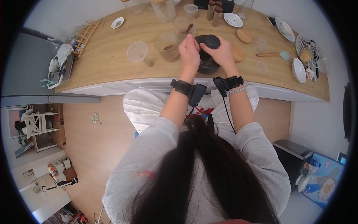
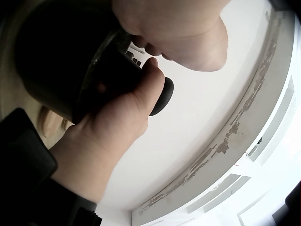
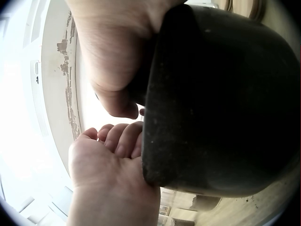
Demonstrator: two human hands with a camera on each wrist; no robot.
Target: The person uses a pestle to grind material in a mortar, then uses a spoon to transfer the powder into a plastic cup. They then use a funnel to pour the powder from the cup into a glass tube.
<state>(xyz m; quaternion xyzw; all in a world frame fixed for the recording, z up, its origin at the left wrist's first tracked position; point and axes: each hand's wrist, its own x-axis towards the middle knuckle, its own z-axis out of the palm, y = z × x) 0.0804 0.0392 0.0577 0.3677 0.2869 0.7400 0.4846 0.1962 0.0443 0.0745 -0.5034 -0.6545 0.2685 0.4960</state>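
A black mortar (image 1: 206,68) stands near the counter's front edge, with a dark pestle (image 1: 212,42) in it. My right hand (image 1: 222,54) wraps round the pestle below its rounded knob, thumb pressed along its side. My left hand (image 1: 190,54) cups loosely at the left of the mortar's mouth. In the right wrist view, its bent fingers (image 3: 121,141) lie at the rim, with the palm's base against it. The mortar (image 3: 221,108) fills much of that view. What lies inside it is hidden.
Left of the mortar stand a clear container (image 1: 167,39) with brown contents and a clear cup (image 1: 137,50). Behind are spice jars (image 1: 217,16) and a white dish (image 1: 233,20). Wooden lids (image 1: 244,35), a spatula (image 1: 284,55) and a white bowl (image 1: 298,71) lie rightward.
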